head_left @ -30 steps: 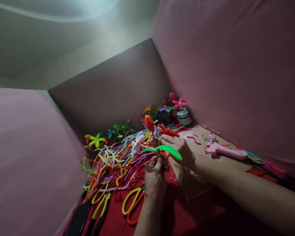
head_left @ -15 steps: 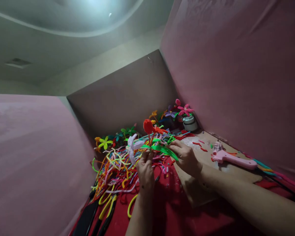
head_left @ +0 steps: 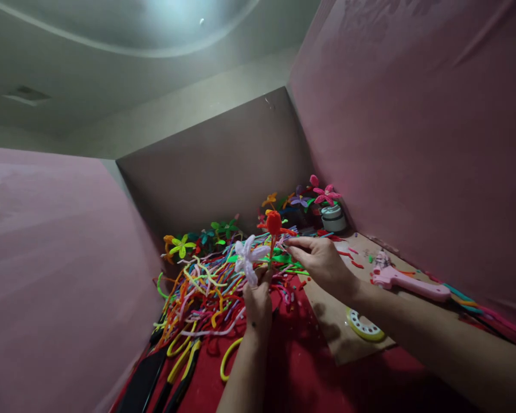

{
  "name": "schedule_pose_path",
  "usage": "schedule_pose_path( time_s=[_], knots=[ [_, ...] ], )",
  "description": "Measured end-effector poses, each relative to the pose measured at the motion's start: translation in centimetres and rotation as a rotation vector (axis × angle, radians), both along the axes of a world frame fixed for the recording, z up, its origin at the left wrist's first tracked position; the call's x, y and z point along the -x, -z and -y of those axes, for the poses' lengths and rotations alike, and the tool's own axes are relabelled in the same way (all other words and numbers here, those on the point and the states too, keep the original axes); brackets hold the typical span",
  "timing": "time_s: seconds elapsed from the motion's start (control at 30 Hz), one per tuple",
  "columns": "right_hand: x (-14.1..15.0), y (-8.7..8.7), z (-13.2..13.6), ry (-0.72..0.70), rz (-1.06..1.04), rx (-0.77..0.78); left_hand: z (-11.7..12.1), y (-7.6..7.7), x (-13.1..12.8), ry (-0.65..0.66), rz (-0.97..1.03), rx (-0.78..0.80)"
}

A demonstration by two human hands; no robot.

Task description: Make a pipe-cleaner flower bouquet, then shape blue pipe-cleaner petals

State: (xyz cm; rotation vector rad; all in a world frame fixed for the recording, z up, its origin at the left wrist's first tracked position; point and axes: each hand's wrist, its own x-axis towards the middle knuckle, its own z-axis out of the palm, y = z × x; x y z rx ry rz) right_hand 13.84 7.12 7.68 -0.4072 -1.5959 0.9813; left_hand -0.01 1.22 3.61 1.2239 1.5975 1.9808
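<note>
My left hand (head_left: 258, 292) is closed around the stems of a small fuzzy pipe-cleaner bouquet. The bunch has a white flower (head_left: 247, 258) on its left, a red bud (head_left: 273, 222) standing upright on top, and green leaves (head_left: 286, 260) below. My right hand (head_left: 322, 264) is just right of the bouquet, its thumb and forefinger close together near the red petals (head_left: 288, 231). Whatever lies between those fingertips is too small to make out. Behind the bouquet spreads a tangled heap of coloured pipe cleaners (head_left: 202, 295).
A pink glue gun (head_left: 413, 284) lies on a brown board (head_left: 327, 327), with a yellow-rimmed spool (head_left: 364, 326) near my right forearm. Yellow-handled tools (head_left: 183, 361) lie front left on the red cloth (head_left: 292, 355). Finished flowers (head_left: 325, 194) and a white pot (head_left: 333, 218) stand behind.
My right hand has let go of the green leaf and moved up toward the red petals. The bouquet has turned and shifted slightly right in my left hand. The yellow-rimmed spool now shows.
</note>
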Motion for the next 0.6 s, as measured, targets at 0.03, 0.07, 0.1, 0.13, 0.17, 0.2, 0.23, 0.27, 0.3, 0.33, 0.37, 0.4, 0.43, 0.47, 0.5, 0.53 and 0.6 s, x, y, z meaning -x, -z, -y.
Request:
schedule_pose_path(
  time_s=[0.03,0.07,0.1,0.13,0.17,0.2,0.23,0.27,0.3,0.33,0.37,0.4,0.43,0.47,0.5,0.53,0.6],
  knots=[
    [0.6,-0.2,0.1,-0.063,0.014,0.06,-0.1,0.1,-0.2,0.002,0.009,-0.014],
    [1.2,-0.4,0.0,-0.136,0.023,0.127,-0.1,0.2,-0.3,0.005,0.019,-0.028],
    [1.8,-0.4,0.0,-0.197,0.007,0.195,-0.2,0.3,-0.4,0.008,0.027,-0.039],
    [2.4,-0.5,-0.2,-0.248,-0.011,0.261,-0.3,0.4,-0.5,0.008,0.036,-0.047],
    [3.0,-0.5,-0.3,-0.278,-0.027,0.32,-0.3,0.5,-0.4,0.007,0.043,-0.053],
    [3.5,-0.5,-0.5,-0.286,-0.036,0.36,-0.4,0.6,-0.4,0.006,0.049,-0.058],
    [3.9,-0.6,-0.6,-0.283,-0.037,0.38,-0.3,0.7,-0.2,0.012,0.055,-0.059],
    [4.3,-0.8,-0.7,-0.265,-0.024,0.378,-0.3,0.7,0.0,0.023,0.058,-0.055],
    [4.5,-1.1,-0.8,-0.241,-0.002,0.354,-0.2,0.7,0.2,0.033,0.056,-0.049],
    [4.6,-1.5,-0.9,-0.212,0.029,0.31,0.0,0.6,0.5,0.031,0.045,-0.045],
    [4.7,-2.0,-1.1,-0.171,0.063,0.259,0.2,0.4,0.8,0.014,0.023,-0.043],
    [4.8,-2.7,-1.4,-0.131,0.083,0.2,0.5,0.2,1.0,-0.023,-0.015,-0.045],
    [4.9,-3.5,-1.8,-0.092,0.09,0.137,0.8,0.1,1.3,-0.079,-0.069,-0.053],
    [5.2,-4.4,-2.3,-0.047,0.081,0.087,1.2,-0.1,1.5,-0.142,-0.137,-0.063],
    [5.5,-5.3,-3.0,-0.001,0.064,0.051,1.6,-0.1,1.7,-0.196,-0.217,-0.07],
    [6.0,-6.3,-3.8,0.034,0.06,0.018,2.1,-0.1,1.9,-0.226,-0.308,-0.075],
    [7.5,-8.0,-5.7,0.117,0.05,-0.034,3.1,0.2,2.3,-0.204,-0.503,-0.076]
  ],
)
